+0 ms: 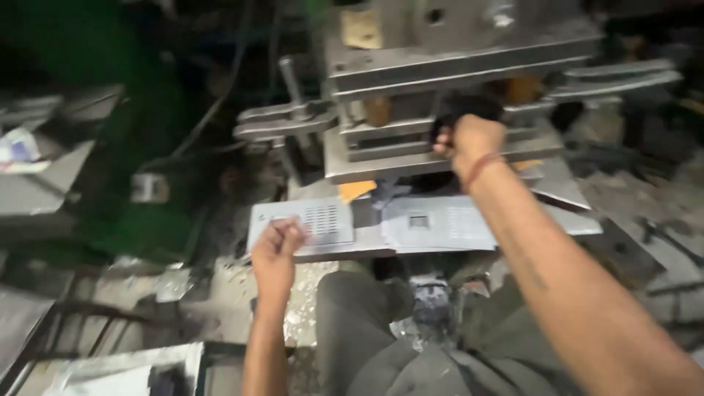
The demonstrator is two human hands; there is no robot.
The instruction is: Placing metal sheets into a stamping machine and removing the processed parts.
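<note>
I sit in front of a heavy metal press (pixel 455 66). My left hand (pixel 277 246) pinches the near edge of a flat grey metal sheet (pixel 308 224) that has a perforated grid and lies on the press's front ledge. My right hand (pixel 471 141) reaches up into the gap between the die plates and is closed around a dark round part (pixel 469 105). A second stamped sheet (pixel 440 224) with a small square cutout lies to the right of the first.
Metal arms (pixel 282 121) stick out of the press on both sides. Stacked sheets (pixel 37 191) lie at the far left, more sheet pieces (pixel 125 370) at the bottom left. My knees (pixel 352 301) are under the ledge. Metal scraps cover the floor (pixel 220 286).
</note>
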